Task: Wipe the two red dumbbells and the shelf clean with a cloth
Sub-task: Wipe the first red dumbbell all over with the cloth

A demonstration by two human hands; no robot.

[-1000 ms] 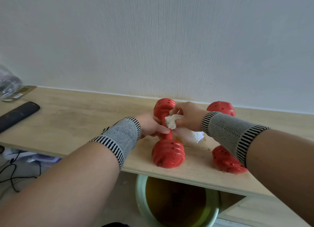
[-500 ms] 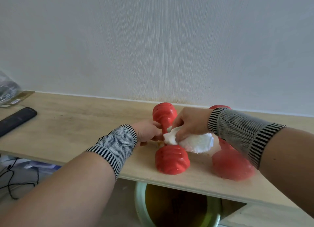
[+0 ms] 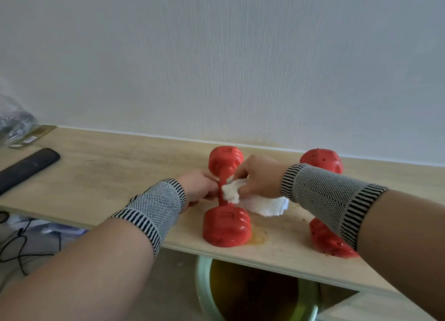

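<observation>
Two red dumbbells lie on the wooden shelf (image 3: 115, 176), both pointing away from me. My left hand (image 3: 199, 188) grips the handle of the left dumbbell (image 3: 226, 227) from the left side. My right hand (image 3: 257, 178) holds a white cloth (image 3: 255, 200) and presses a bunched part of it against that handle from the right. The rest of the cloth trails on the shelf under my right wrist. The right dumbbell (image 3: 322, 160) is partly hidden behind my right forearm. Yellowish stains (image 3: 258, 236) mark the shelf between the dumbbells.
A black remote (image 3: 26, 169) lies at the shelf's left end, with a clear bag (image 3: 14, 121) behind it. Below the front edge stands a pale green bucket (image 3: 202, 272) with dark liquid. Cables lie on the floor at the left. A white wall backs the shelf.
My right hand has drawn the cloth up along the left dumbbell's handle, bunching it near the fingertips. My left hand stays on the handle. The view has shifted slightly.
</observation>
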